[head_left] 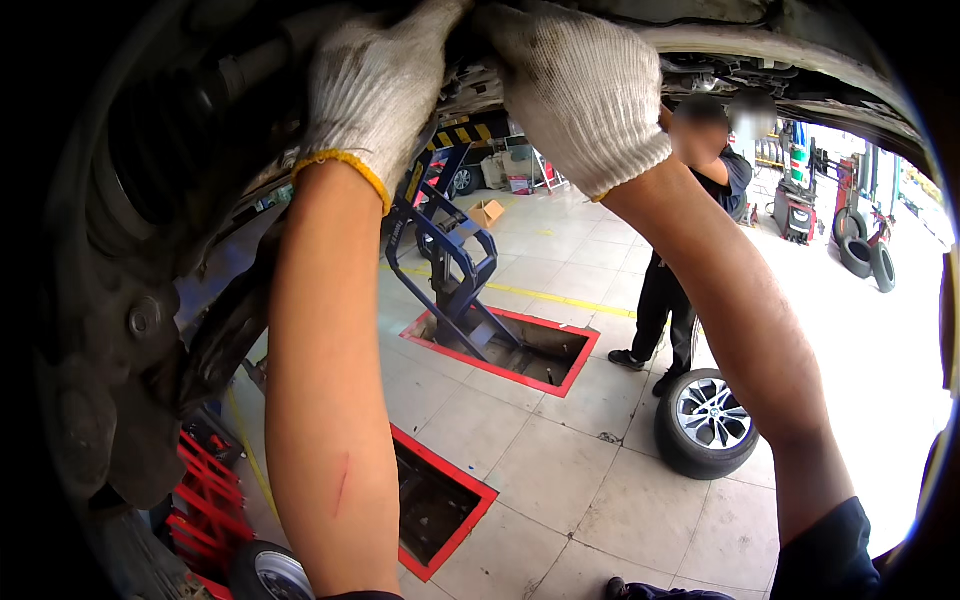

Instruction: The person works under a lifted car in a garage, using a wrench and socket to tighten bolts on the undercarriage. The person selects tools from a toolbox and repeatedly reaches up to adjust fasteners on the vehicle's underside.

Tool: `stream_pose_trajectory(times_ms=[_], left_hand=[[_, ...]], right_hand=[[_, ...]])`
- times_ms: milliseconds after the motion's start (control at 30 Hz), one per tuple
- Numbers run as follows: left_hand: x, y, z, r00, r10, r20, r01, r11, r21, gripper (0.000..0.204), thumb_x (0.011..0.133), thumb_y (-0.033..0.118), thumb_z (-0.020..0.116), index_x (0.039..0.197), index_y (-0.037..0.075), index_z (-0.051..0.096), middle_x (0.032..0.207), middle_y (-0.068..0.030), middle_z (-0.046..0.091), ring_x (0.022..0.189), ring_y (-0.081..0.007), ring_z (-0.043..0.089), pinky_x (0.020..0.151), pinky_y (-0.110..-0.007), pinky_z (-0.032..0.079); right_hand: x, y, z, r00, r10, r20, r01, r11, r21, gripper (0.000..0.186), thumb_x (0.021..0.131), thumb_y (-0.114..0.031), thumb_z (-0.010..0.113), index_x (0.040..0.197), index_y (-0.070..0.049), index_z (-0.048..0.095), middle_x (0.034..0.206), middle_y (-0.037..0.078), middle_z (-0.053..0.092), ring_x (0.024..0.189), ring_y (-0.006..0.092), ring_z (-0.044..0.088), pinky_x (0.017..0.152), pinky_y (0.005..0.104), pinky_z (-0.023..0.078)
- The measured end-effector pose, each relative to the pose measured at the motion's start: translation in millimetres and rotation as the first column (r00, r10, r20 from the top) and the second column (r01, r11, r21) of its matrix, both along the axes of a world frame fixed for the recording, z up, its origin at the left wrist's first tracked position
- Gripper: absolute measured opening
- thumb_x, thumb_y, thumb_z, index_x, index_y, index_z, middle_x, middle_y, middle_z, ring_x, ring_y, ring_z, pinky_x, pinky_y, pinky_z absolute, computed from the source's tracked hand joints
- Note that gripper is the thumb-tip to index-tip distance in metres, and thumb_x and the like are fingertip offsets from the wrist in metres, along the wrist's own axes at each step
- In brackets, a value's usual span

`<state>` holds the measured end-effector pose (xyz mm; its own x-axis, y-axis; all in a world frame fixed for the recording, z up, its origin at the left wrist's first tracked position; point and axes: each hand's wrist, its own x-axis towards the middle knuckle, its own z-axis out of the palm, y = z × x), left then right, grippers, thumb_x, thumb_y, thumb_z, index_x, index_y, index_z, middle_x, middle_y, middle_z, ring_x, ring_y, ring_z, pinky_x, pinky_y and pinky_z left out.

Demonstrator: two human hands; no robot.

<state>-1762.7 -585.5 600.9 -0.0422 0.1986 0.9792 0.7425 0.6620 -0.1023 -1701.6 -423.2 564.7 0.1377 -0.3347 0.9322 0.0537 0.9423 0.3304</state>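
Both my arms reach up to the underside of a raised car (740,42). My left hand (385,85), in a white knitted work glove with a yellow cuff edge, is closed near the top edge of the view. Close beside it on the right, my right hand (580,95) wears a matching glove and is closed too. Their fingertips, and whatever they grip, are hidden behind the gloves and the dark car parts. Left of my left hand are a ribbed rubber boot (165,130) and a dark suspension arm (235,290).
A blue lift (450,260) rises from a red-edged floor pit (578,375); another red-edged pit (465,500) lies nearer. A wheel (705,425) lies at right, near a standing person (668,300) with raised arms. At lower left are a red rack (205,510) and another wheel (270,570).
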Motion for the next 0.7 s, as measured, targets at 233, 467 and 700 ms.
stream_pose_trajectory(times_ms=[233, 467, 700], left_hand=[[72.4, 26.2, 4.0, 0.747, -0.532, 0.398, 0.262, 0.786, 0.559, 0.055, 0.091, 0.043, 0.071, 0.111, -0.008, 0.071, 0.109, -0.0283, 0.073, 0.101, -0.0388, 0.069, 0.09, -0.042, 0.052], [37.4, 0.6, -2.0, 0.785, -0.561, 0.262, 0.47, 0.815, 0.338, 0.05, 0.091, 0.041, 0.072, 0.109, -0.007, 0.074, 0.105, -0.0232, 0.076, 0.098, -0.0337, 0.07, 0.088, -0.041, 0.052], [39.0, 7.9, -5.2, 0.778, -0.581, 0.24, 0.5, 0.803, 0.323, 0.051, 0.092, 0.041, 0.071, 0.109, -0.007, 0.074, 0.105, -0.0223, 0.076, 0.096, -0.0331, 0.071, 0.088, -0.041, 0.052]], right_hand=[[-2.7, 3.5, -3.2, 0.978, -0.204, -0.036, 0.203, 0.979, -0.025, 0.019, 0.083, -0.018, 0.064, 0.098, -0.01, 0.071, 0.104, 0.012, 0.06, 0.089, 0.0254, 0.067, 0.064, 0.0391, 0.056], [-2.9, -15.7, -3.4, 0.983, -0.179, 0.049, 0.182, 0.981, -0.068, 0.023, 0.085, -0.018, 0.063, 0.104, -0.008, 0.069, 0.106, 0.013, 0.063, 0.091, 0.0242, 0.067, 0.064, 0.0368, 0.056], [-21.0, 5.8, 2.9, 0.943, -0.318, -0.099, 0.328, 0.938, 0.112, 0.024, 0.087, -0.02, 0.063, 0.106, -0.006, 0.068, 0.102, 0.011, 0.064, 0.082, 0.0255, 0.068, 0.063, 0.0378, 0.057]])
